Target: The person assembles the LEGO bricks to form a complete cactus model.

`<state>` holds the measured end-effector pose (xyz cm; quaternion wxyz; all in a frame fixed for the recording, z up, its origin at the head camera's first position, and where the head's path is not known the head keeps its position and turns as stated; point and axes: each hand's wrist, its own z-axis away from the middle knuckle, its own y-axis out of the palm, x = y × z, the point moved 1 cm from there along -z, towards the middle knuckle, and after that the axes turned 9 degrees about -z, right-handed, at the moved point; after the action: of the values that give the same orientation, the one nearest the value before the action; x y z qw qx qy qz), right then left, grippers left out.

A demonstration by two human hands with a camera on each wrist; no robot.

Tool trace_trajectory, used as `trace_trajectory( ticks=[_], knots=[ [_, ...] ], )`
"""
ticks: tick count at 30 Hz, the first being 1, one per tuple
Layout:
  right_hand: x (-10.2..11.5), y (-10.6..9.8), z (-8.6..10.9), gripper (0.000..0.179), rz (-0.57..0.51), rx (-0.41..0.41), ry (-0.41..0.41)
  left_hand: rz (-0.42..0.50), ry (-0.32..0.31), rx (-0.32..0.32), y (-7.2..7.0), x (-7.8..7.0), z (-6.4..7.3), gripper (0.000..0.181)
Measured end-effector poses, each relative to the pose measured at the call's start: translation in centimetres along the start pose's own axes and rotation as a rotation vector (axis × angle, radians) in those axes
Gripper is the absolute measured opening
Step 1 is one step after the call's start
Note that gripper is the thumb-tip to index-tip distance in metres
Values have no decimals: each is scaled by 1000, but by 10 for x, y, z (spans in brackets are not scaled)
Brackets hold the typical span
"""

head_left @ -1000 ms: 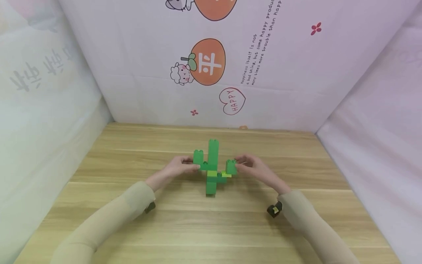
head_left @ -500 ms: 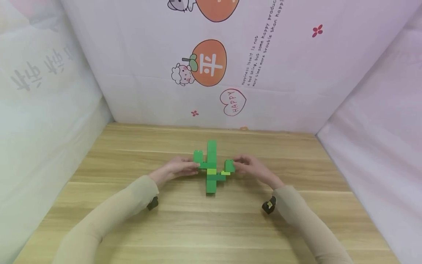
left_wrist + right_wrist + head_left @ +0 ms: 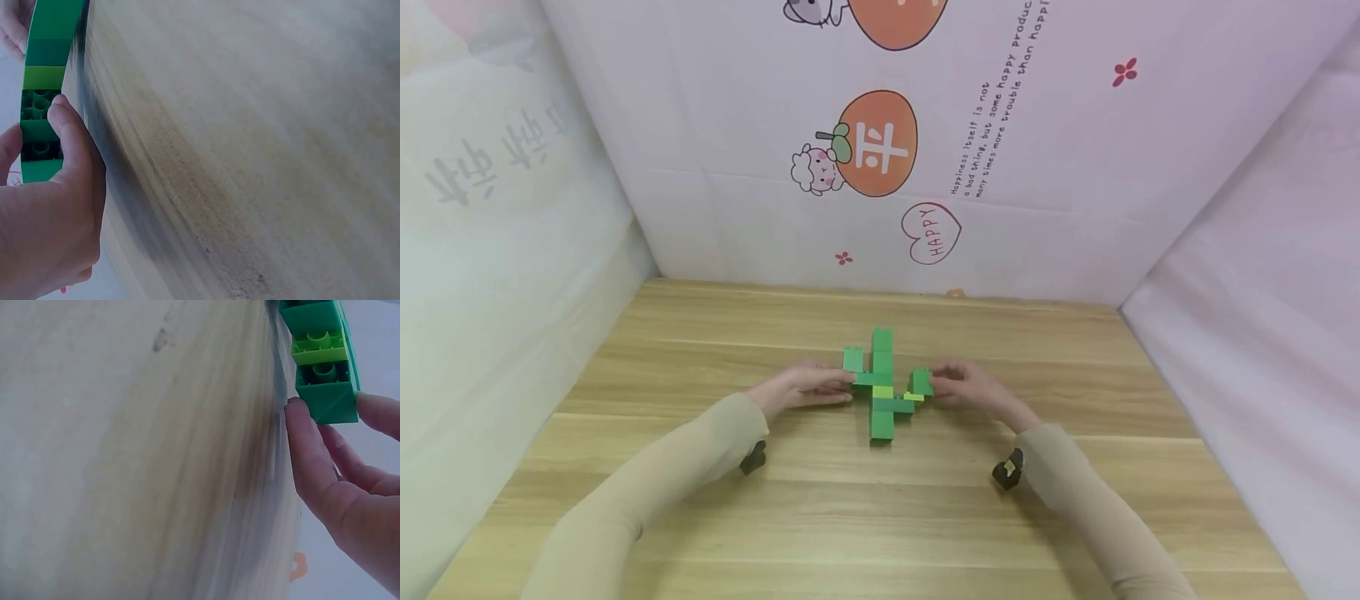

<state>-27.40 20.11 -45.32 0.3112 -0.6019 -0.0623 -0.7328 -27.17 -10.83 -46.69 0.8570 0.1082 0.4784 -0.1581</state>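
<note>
A cactus-like build of toy building blocks [image 3: 882, 423], dark green with lime pieces, stands out at the middle of the wooden table in the head view. Its tall centre column has a side arm on each side. My left hand [image 3: 808, 385] pinches the left arm between thumb and fingers; the left wrist view shows fingers on both sides of its green blocks [image 3: 41, 131]. My right hand [image 3: 973, 390] holds the end block [image 3: 334, 403] of the right arm, with the thumb on one side and fingertips on the other. Whether the build touches the table cannot be told.
The wooden table [image 3: 865, 517] spreads around the build. A white printed cloth wall [image 3: 760, 208] rises behind it, with more cloth at the left [image 3: 512, 275] and right [image 3: 1247, 292]. Dark wrist cameras [image 3: 1008, 469] sit under the sleeves.
The build has tilted, so the studs on top of its column hardly show now, and its top sits slightly lower in view. Both hands keep their hold and have shifted slightly with it.
</note>
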Motion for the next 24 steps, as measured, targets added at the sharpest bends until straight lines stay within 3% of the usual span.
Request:
trace_trajectory(
  ticks=[11, 24],
  knots=[
    [-8, 3, -2, 50, -63, 40, 5, 62, -68, -10, 0, 3, 1, 41],
    [-8, 5, -3, 42, -43, 21, -9, 61, -74, -22, -1, 4, 1, 45]
  ],
)
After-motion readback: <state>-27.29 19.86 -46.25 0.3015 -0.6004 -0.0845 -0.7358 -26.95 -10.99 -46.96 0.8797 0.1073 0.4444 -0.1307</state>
